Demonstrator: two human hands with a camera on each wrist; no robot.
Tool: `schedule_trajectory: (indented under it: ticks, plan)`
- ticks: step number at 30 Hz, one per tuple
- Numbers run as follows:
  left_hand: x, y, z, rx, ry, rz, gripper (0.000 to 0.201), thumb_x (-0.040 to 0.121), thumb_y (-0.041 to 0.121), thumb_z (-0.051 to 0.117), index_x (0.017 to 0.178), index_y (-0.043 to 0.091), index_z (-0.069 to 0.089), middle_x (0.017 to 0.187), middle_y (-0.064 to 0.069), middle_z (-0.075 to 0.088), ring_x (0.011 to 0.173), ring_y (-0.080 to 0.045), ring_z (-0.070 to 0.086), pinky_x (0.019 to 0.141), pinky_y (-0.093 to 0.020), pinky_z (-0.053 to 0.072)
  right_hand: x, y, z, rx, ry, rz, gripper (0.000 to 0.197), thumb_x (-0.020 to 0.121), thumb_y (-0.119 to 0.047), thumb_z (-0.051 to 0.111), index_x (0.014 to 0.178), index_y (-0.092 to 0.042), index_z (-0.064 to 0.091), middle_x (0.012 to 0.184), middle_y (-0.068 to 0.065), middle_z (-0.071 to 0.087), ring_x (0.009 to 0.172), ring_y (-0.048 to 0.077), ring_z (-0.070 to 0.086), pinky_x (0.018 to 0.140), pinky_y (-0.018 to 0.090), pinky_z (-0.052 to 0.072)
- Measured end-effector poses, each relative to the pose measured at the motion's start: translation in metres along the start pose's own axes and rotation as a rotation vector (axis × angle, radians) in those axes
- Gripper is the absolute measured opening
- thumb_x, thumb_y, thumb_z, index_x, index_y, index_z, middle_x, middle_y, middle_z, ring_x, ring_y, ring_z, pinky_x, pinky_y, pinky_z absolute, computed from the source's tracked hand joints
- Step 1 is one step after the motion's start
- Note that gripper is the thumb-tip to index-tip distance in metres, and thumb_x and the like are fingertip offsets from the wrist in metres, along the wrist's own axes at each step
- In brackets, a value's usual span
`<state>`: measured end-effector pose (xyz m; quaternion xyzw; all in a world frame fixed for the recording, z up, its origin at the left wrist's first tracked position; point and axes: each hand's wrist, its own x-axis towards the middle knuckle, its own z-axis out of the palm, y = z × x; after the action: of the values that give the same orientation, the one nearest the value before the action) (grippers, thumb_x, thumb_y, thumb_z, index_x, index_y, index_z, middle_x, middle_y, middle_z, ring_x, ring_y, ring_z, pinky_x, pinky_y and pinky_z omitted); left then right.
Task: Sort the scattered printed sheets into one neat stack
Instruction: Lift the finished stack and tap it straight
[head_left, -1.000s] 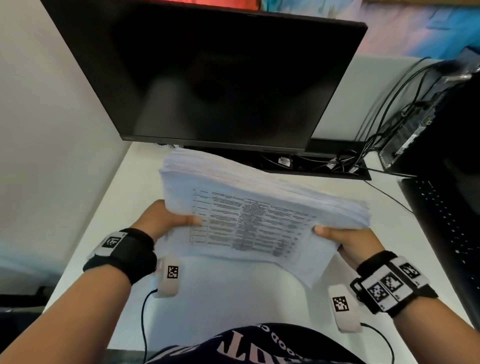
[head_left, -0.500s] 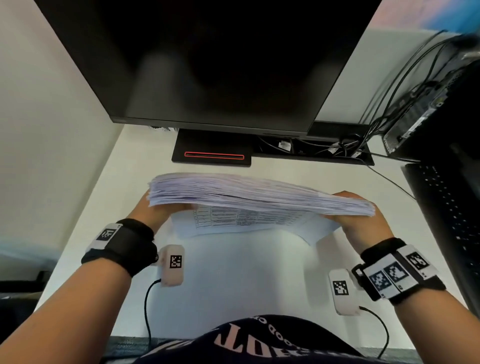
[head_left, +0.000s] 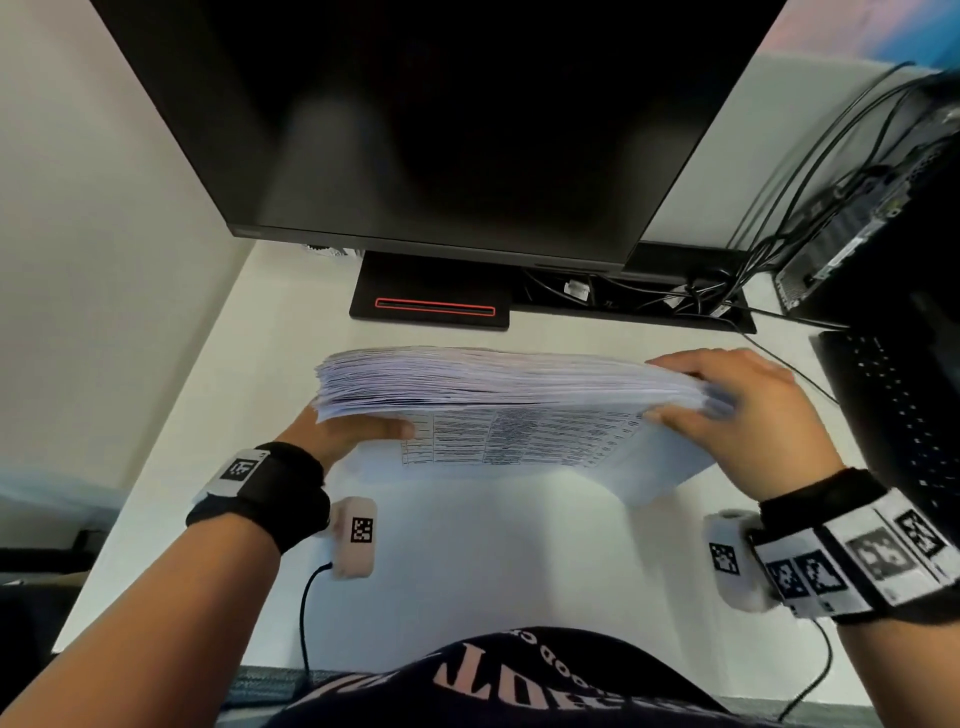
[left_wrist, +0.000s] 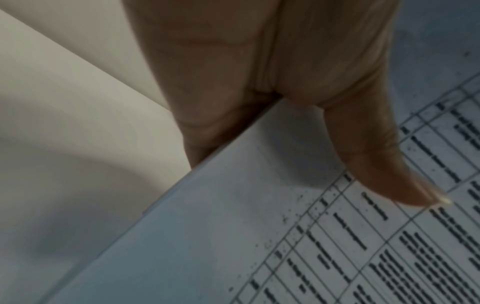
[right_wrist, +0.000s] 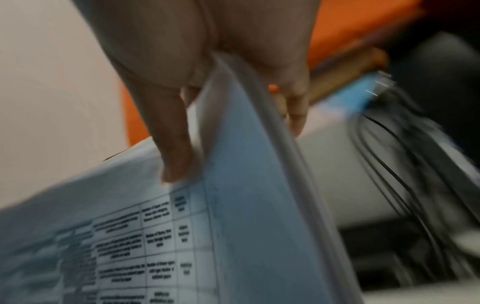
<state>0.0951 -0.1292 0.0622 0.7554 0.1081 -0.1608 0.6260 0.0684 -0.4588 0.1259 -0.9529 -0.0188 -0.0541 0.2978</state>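
A thick stack of printed sheets is held on edge above the white desk, its long upper edge facing me and a printed table showing on its near face. My left hand grips the stack's left end, thumb across the printed face and fingers hidden behind. My right hand grips the right end, thumb on the near face and fingers over the top edge. In the right wrist view the stack runs between thumb and fingers. One sheet's lower right corner juts out below.
A dark monitor stands just behind the stack, its base on the desk. A tangle of cables lies at the back right. A black keyboard and a computer case are close on the right.
The stack has been tipped from facing me onto its edge and lowered toward the desk. My right hand has shifted so its fingers lie over the top edge.
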Motion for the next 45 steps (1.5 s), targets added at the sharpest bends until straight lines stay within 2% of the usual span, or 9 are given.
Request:
schedule_trajectory:
  ticks: [3, 6, 10, 14, 25, 33, 36, 39, 45]
  plan:
    - [0.005, -0.001, 0.002, 0.075, -0.040, 0.038, 0.032, 0.077, -0.005, 0.071, 0.081, 0.025, 0.061, 0.059, 0.028, 0.065, 0.057, 0.014, 0.059, 0.055, -0.007, 0.044, 0.010, -0.030, 0.010, -0.478, -0.138, -0.142, 0.044, 0.081, -0.036, 0.067, 0.123, -0.036, 0.054, 0.106, -0.009, 0.065, 0.108, 0.020, 0.051, 0.105, 0.046, 0.024]
    - [0.004, 0.001, 0.005, 0.128, -0.013, 0.016, 0.026, 0.081, 0.000, 0.071, 0.077, 0.023, 0.059, 0.054, 0.014, 0.064, 0.063, -0.004, 0.058, 0.059, -0.022, 0.042, 0.018, -0.054, 0.031, -0.624, -0.304, -0.200, 0.052, 0.087, -0.057, 0.042, 0.134, -0.037, 0.036, 0.119, -0.009, 0.058, 0.116, 0.019, 0.049, 0.106, 0.046, 0.023]
    - [0.015, -0.006, 0.000, 0.248, -0.020, 0.041, 0.022, 0.081, 0.001, 0.072, 0.083, 0.021, 0.063, 0.081, 0.007, 0.067, 0.084, -0.014, 0.062, 0.070, -0.023, 0.042, 0.025, -0.067, 0.049, -0.638, -0.320, -0.321, 0.058, 0.083, -0.064, 0.030, 0.123, -0.025, 0.047, 0.103, 0.002, 0.065, 0.096, 0.028, 0.060, 0.079, 0.037, 0.039]
    - [0.025, -0.004, -0.002, 0.191, -0.114, 0.076, 0.034, 0.072, -0.006, 0.076, 0.086, 0.024, 0.067, 0.078, 0.023, 0.072, 0.074, 0.009, 0.064, 0.065, -0.005, 0.047, 0.029, -0.065, 0.043, -0.511, -0.283, -0.352, 0.032, 0.094, -0.049, 0.041, 0.108, -0.023, 0.052, 0.088, -0.002, 0.064, 0.084, 0.027, 0.062, 0.061, 0.029, 0.035]
    - [0.051, 0.002, 0.050, 0.180, 0.148, 0.197, 0.014, 0.096, 0.027, 0.053, 0.108, 0.029, 0.060, 0.088, 0.012, 0.063, 0.076, -0.006, 0.057, 0.074, -0.027, 0.044, 0.015, 0.026, 0.003, 0.262, -0.134, 0.299, 0.012, 0.084, -0.033, 0.067, 0.090, -0.023, 0.069, 0.080, 0.004, 0.069, 0.077, 0.022, 0.063, 0.075, 0.037, 0.049]
    - [0.050, -0.012, 0.148, -0.232, -0.179, -0.228, 0.075, 0.095, 0.006, 0.055, 0.153, 0.024, 0.010, 0.152, -0.007, 0.031, 0.124, -0.022, 0.048, 0.101, -0.034, 0.043, -0.008, 0.129, 0.022, 0.415, -0.124, 0.718, 0.030, 0.085, -0.029, 0.066, 0.108, -0.009, 0.064, 0.103, 0.000, 0.063, 0.102, 0.023, 0.057, 0.080, 0.025, 0.037]
    - [0.038, -0.003, 0.184, -0.213, -0.277, -0.298, 0.062, 0.097, -0.001, 0.047, 0.151, 0.013, 0.020, 0.151, -0.008, 0.034, 0.127, -0.019, 0.044, 0.106, -0.032, 0.036, -0.017, 0.156, 0.022, 0.400, -0.090, 0.840, 0.048, 0.088, -0.032, 0.063, 0.124, -0.001, 0.056, 0.118, 0.003, 0.060, 0.101, 0.024, 0.056, 0.077, 0.023, 0.036]
    - [0.030, 0.005, 0.210, -0.218, -0.330, -0.314, 0.058, 0.096, -0.005, 0.045, 0.149, 0.012, 0.026, 0.134, -0.003, 0.050, 0.112, -0.014, 0.048, 0.103, -0.029, 0.036, -0.023, 0.180, 0.022, 0.390, -0.050, 0.913, 0.047, 0.090, -0.033, 0.061, 0.124, -0.001, 0.055, 0.102, 0.007, 0.060, 0.097, 0.030, 0.057, 0.078, 0.026, 0.038]
    - [0.041, 0.006, 0.243, -0.238, -0.355, -0.366, 0.055, 0.096, -0.001, 0.047, 0.145, 0.019, 0.036, 0.130, 0.006, 0.056, 0.119, -0.018, 0.051, 0.113, -0.044, 0.031, -0.017, 0.221, 0.019, 0.378, 0.032, 0.962, 0.035, 0.084, -0.036, 0.067, 0.104, -0.007, 0.062, 0.093, 0.010, 0.067, 0.081, 0.026, 0.060, 0.072, 0.028, 0.042]
